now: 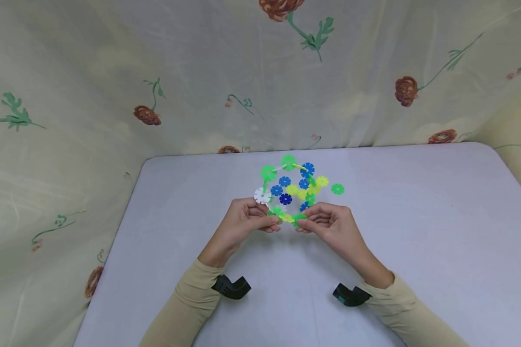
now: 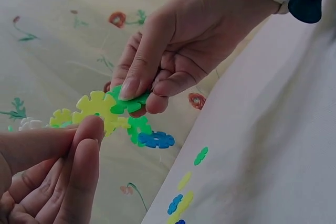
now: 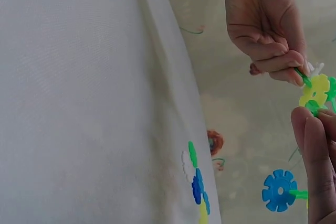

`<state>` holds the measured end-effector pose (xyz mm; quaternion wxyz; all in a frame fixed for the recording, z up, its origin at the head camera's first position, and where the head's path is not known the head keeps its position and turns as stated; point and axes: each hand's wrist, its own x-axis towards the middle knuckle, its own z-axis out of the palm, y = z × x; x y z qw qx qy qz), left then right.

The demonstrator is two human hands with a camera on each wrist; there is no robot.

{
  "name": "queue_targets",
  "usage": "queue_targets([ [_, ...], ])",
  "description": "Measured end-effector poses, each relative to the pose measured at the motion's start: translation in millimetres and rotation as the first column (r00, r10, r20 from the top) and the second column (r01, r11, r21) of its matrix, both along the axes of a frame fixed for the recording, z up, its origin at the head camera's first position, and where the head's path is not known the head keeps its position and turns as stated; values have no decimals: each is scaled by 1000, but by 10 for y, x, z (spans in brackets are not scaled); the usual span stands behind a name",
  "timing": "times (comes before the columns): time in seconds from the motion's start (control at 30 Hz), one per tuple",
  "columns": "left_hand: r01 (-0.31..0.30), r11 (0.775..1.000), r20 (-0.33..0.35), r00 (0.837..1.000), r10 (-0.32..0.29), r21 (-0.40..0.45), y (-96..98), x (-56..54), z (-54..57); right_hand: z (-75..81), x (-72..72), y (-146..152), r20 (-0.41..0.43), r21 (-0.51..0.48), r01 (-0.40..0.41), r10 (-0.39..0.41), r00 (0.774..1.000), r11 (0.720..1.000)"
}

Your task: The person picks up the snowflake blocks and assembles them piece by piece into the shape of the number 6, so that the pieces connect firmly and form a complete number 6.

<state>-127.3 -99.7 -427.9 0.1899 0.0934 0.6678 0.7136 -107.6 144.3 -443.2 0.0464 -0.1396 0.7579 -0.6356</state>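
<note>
Several loose discs (image 1: 337,189) dot the table (image 1: 434,226) behind a disc chain (image 1: 268,172) pinched in the left grip (image 1: 250,218) and right grip (image 1: 332,220).

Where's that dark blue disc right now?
In the head view, the dark blue disc lies on the table, seen through the linked ring, just right of a lighter blue disc.

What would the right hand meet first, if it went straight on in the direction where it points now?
Probably the yellow disc, just beside the green disc that the right hand pinches; the left hand seems next, though depth is unclear.
</note>
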Motion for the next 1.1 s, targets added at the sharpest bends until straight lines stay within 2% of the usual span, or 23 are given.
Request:
queue_targets([
  [0.17,26,1000,-8,1000,-26,4,18,-4,12,12,12,11,-20,2,4,-4,1000,1000],
  [0.37,31,999,1,1000,-31,-10,20,22,6,11,25,5,13,-6,-4,4,1000,1000],
  [0.57,0,998,-30,1000,-1,-56,-3,13,15,1,-11,44,41,-6,-78,78,996,997],
  [0.87,47,992,-68,996,-55,-116,-6,1,44,-12,-92,153,103,37,-167,163,981,985],
  [0.97,45,991,-81,995,-55,-122,-8,-3,49,-10,-83,130,119,40,-164,159,980,986],
  [1.1,47,992,-88,994,-58,-116,-6,-7,48,-1,-49,75,132,23,-118,114,985,993],
])
